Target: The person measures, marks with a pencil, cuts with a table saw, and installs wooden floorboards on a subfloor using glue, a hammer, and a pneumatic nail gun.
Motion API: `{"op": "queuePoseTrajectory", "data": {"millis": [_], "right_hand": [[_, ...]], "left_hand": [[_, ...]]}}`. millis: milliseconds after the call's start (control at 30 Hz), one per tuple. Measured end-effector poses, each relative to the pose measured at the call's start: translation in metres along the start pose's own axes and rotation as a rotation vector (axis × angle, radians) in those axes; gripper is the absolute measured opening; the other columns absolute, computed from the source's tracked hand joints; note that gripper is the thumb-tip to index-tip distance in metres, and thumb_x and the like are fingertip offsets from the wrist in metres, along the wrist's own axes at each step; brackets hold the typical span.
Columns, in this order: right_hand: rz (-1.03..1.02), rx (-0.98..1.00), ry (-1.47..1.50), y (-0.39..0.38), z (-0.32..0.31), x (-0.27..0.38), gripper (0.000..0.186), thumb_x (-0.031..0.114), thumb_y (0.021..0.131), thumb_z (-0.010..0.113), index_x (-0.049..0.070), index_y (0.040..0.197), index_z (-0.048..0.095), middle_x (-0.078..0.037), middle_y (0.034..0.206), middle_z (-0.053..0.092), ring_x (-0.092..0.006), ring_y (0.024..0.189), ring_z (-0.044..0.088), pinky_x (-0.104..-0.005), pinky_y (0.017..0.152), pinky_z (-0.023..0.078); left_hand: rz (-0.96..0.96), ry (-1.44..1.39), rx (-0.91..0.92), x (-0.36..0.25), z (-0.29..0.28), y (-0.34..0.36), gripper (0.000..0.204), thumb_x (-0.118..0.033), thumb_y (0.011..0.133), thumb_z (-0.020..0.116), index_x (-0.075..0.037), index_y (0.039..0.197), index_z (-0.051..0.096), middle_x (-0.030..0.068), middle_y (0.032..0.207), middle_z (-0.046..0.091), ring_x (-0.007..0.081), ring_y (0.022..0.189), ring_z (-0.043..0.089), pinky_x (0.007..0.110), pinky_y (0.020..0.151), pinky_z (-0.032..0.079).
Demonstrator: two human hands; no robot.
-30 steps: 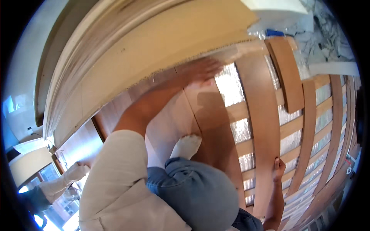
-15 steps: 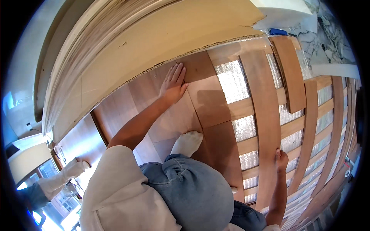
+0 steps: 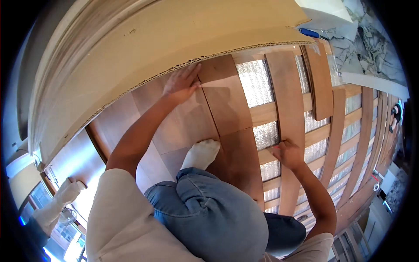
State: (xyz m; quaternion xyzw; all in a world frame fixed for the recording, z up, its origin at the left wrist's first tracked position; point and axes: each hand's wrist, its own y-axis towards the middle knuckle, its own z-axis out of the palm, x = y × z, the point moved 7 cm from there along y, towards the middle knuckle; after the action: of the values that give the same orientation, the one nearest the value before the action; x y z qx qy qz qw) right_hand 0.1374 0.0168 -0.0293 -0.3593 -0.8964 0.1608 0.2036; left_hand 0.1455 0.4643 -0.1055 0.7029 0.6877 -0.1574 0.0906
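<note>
My left hand (image 3: pixel 181 84) lies flat with fingers stretched on the laid wooden floorboards (image 3: pixel 179 126), close to a seam and under the cardboard's edge. My right hand (image 3: pixel 289 155) is closed over a long wooden plank (image 3: pixel 284 96) that lies across pale battens (image 3: pixel 263 114). A small red bit shows at its fingers; what it holds is too small to name. Silver foil sheeting (image 3: pixel 255 83) shows between the battens. My socked foot (image 3: pixel 201 153) rests on the boards between my hands.
A large cardboard sheet (image 3: pixel 174 32) overhangs the far side. A short loose board (image 3: pixel 321 83) and a blue-handled tool (image 3: pixel 309 32) lie at the far right, near a marble-patterned surface (image 3: pixel 371 48). Another person's leg (image 3: pixel 54 209) stands at the left.
My right hand has moved up and left, from the long plank's right edge to over the plank. My left hand stays on the boards. The view has shifted slightly.
</note>
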Motion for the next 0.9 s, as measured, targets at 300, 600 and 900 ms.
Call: {"op": "queuePoseTrajectory", "data": {"millis": [300, 600, 900], "right_hand": [[-1.036, -0.437, 0.258, 0.226, -0.123, 0.209, 0.074, 0.033, 0.084, 0.074, 0.009, 0.147, 0.045, -0.011, 0.154, 0.043, -0.0291, 0.142, 0.042, -0.0404, 0.114, 0.04], [-0.782, -0.183, 0.005, 0.332, -0.057, 0.169, 0.082, 0.054, 0.092, 0.059, 0.011, 0.156, 0.033, -0.011, 0.163, 0.031, -0.0247, 0.152, 0.025, -0.0434, 0.127, 0.018], [-0.556, -0.116, 0.006, 0.33, -0.049, 0.175, 0.067, 0.049, 0.098, 0.055, 0.013, 0.152, 0.041, -0.011, 0.16, 0.036, -0.025, 0.15, 0.03, -0.041, 0.125, 0.021]], "left_hand": [[-0.38, 0.02, -0.34, 0.069, 0.017, -0.025, 0.051, -0.027, 0.097, 0.058, -0.005, 0.142, 0.049, 0.0158, 0.146, 0.05, 0.0362, 0.134, 0.046, 0.046, 0.109, 0.038], [-0.218, 0.157, -0.763, 0.036, -0.023, -0.007, 0.025, -0.009, 0.097, 0.051, -0.001, 0.119, 0.059, 0.0181, 0.119, 0.062, 0.0385, 0.113, 0.056, 0.047, 0.101, 0.043], [-0.212, 0.333, -0.564, 0.044, -0.01, -0.008, 0.034, -0.016, 0.095, 0.059, -0.007, 0.127, 0.063, 0.0145, 0.13, 0.06, 0.0354, 0.122, 0.055, 0.045, 0.107, 0.042]]}}
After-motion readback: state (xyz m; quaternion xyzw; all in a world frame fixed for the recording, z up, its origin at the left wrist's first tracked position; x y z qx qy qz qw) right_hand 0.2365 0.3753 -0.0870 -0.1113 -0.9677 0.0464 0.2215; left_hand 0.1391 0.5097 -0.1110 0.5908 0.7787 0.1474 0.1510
